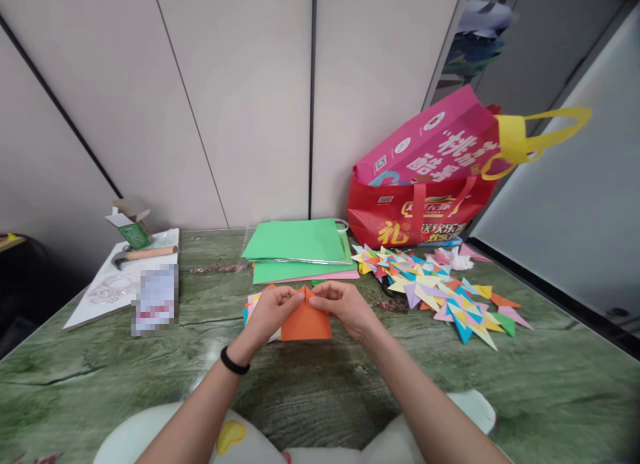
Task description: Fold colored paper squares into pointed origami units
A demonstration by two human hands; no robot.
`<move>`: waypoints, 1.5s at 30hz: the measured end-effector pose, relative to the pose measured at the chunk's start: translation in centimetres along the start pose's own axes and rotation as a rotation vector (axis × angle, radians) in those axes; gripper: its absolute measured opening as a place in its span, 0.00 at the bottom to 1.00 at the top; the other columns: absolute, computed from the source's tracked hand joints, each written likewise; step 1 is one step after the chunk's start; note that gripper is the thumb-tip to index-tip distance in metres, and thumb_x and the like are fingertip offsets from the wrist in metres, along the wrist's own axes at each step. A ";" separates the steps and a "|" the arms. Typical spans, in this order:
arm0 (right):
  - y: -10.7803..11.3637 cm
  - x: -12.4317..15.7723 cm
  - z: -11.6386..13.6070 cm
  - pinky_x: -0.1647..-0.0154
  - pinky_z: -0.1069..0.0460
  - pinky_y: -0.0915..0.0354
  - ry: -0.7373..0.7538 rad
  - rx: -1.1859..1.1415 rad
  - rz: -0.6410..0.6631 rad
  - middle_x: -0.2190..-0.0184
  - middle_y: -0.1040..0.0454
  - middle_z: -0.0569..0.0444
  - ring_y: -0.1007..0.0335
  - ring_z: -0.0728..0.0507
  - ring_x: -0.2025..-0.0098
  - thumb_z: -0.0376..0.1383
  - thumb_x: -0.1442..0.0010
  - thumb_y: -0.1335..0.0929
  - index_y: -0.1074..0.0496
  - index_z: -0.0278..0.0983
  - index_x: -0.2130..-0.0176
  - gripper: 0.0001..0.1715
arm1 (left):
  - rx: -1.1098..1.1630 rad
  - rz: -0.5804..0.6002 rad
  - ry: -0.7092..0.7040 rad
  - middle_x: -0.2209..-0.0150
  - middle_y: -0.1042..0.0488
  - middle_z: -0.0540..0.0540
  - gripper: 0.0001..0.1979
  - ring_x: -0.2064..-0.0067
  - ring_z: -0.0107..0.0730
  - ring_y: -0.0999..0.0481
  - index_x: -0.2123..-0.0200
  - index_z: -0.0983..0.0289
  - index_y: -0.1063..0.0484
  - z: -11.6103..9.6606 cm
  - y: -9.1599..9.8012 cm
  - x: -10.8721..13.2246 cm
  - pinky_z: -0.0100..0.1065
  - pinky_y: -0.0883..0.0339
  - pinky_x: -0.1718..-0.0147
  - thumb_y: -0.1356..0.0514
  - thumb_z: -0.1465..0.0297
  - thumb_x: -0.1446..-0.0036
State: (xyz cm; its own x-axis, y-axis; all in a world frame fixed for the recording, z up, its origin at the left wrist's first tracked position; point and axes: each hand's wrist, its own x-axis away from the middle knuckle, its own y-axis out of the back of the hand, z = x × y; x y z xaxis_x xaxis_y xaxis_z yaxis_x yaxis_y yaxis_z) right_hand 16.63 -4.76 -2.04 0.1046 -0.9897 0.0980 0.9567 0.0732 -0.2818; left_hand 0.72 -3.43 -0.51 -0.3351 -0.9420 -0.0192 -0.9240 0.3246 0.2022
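Observation:
An orange sheet of paper (306, 324), partly folded into a pointed shape, lies on the green marbled table (320, 384). My left hand (270, 312) pinches its upper left edge, with a black band on that wrist. My right hand (341, 304) pinches the upper right edge near the peak. Both hands meet at the top point of the paper. Under the orange sheet a few other coloured sheets (250, 307) stick out at the left.
A stack of green and pink paper (297, 251) lies behind the hands. Several folded multicoloured paper stars (435, 291) spread to the right. A red and pink bag (430, 177) with a yellow handle stands at the back right. At left lie a white board (107, 284), a hammer (145, 253) and a small box (131, 225).

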 end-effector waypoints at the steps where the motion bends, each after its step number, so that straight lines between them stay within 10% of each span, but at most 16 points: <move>1: 0.0 0.1 0.1 0.77 0.56 0.43 -0.020 0.002 -0.004 0.81 0.29 0.59 0.36 0.51 0.78 0.41 0.70 0.24 0.29 0.35 0.76 0.20 | -0.009 -0.003 -0.001 0.81 0.33 0.49 0.17 0.79 0.23 0.38 0.79 0.68 0.31 0.0 0.0 0.0 0.25 0.47 0.80 0.41 0.57 0.55; 45: -0.2 -0.1 -0.3 0.75 0.54 0.40 0.012 -0.045 -0.060 0.81 0.27 0.57 0.35 0.50 0.79 0.40 0.73 0.23 0.28 0.35 0.77 0.21 | 0.068 0.108 0.068 0.83 0.38 0.47 0.20 0.79 0.21 0.41 0.82 0.68 0.33 -1.0 0.0 0.3 0.25 0.49 0.80 0.38 0.56 0.59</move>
State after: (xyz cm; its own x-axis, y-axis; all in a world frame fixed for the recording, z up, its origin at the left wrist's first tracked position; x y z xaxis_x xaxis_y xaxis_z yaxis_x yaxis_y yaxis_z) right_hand 16.38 -4.72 -2.25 0.0436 -0.9935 0.1048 0.9479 0.0080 -0.3184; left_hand 0.81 -3.84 0.41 -0.4218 -0.9043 0.0660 -0.8946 0.4269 0.1322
